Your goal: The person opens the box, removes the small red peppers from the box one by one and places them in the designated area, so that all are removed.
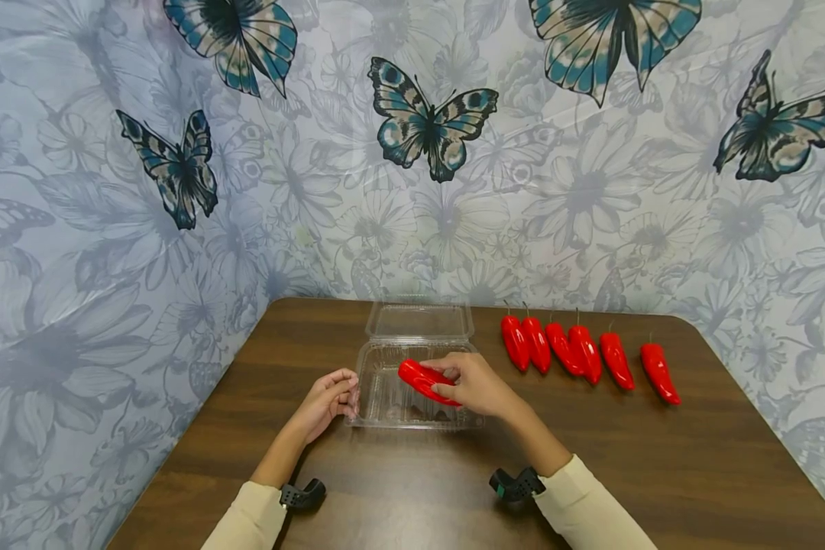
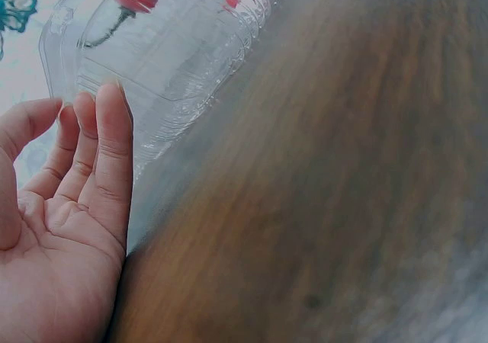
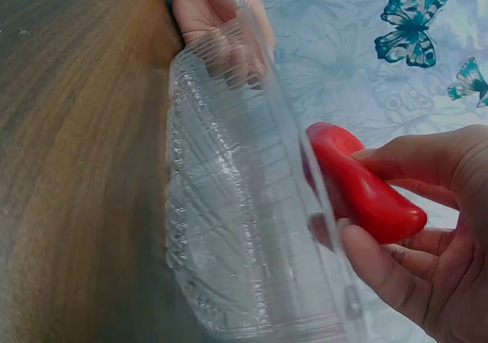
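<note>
A clear plastic clamshell container lies with its lid tipped back, away from me. My left hand pinches the container's left rim between thumb and fingertips, as the left wrist view also shows. Over the container's tray, my right hand holds a red chili pepper between thumb and fingers. In the right wrist view this pepper is above the rim, its blunt tip towards the palm. Part of it is hidden by the fingers.
Several more red chili peppers lie in a rough row at the back right of the brown wooden table. The raised lid reaches near the table's back edge. Behind stands a wall with butterfly and flower patterns.
</note>
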The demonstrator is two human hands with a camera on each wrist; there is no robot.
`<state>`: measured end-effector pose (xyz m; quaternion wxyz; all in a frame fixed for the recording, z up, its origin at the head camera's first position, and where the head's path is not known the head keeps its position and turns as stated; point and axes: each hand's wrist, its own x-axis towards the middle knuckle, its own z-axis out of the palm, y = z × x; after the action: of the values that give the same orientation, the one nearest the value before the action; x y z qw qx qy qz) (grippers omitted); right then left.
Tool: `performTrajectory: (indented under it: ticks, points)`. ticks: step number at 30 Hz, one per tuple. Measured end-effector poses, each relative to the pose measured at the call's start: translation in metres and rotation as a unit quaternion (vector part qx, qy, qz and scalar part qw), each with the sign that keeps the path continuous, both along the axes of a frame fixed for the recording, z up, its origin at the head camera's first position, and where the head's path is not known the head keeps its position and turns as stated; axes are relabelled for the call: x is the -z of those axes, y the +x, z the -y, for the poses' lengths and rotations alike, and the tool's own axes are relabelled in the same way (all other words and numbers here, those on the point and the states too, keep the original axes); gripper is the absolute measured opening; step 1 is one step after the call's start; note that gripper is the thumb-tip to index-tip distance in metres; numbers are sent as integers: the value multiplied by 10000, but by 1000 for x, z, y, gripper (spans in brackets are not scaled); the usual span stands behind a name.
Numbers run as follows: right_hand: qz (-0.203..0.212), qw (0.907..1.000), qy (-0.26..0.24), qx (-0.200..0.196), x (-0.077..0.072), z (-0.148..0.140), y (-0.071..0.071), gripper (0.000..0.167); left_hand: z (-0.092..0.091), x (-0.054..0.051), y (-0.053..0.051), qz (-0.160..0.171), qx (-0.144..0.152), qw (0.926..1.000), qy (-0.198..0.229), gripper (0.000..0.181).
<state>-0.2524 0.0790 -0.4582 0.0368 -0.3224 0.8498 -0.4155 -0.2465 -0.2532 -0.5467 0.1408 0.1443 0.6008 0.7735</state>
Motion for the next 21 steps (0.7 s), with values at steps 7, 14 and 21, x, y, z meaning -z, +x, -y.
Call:
performTrajectory:
  ticks: [7, 14, 21]
  points:
    - [129, 9995, -205, 180, -9, -9, 3, 41, -1, 2, -1, 51, -33, 10000, 44, 12]
    - [131, 9981, -481, 369, -18, -24, 5, 40, -3, 5, -2, 48, 36, 9999, 103, 12]
    - [203, 9963, -532, 649, -22, -41, 11, 42, -1, 4, -1, 34, -68, 9999, 69, 12]
